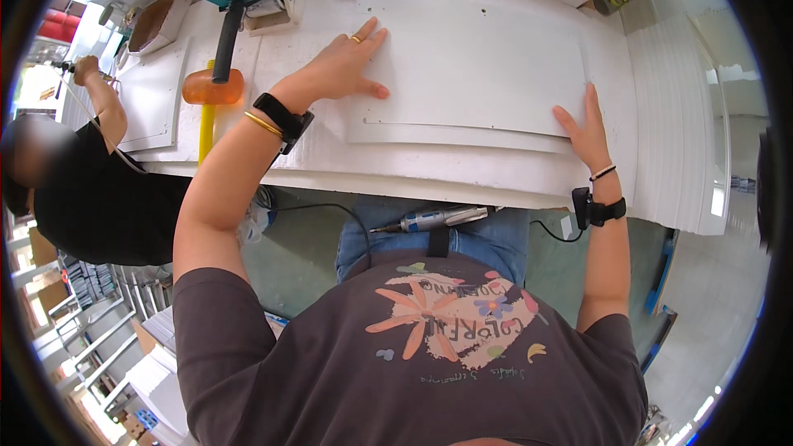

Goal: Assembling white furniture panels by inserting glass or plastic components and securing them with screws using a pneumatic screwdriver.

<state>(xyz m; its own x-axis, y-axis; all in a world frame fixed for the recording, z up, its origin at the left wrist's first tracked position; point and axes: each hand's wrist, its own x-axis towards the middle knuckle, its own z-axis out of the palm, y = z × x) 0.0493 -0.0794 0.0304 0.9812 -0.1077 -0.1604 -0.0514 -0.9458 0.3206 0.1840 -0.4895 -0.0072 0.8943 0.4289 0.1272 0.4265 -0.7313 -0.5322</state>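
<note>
Panel (475, 66), white and flat, lies on the white counter (318, 157) between the two hands, its long axis running left to right. The left grip (343, 64) is at its left end, the right grip (589, 136) by its near right corner — neither clearly nearer, both open with fingers spread. Another white sheet (446, 136) shows below its near edge; an orange-headed mallet (213, 87) lies left — beyond it, a co-worker (103, 194) in black.

White panel (479, 66), orange-and-yellow mallet (213, 87), flower-printed dark brownish-grey shirt (330, 372).
</note>
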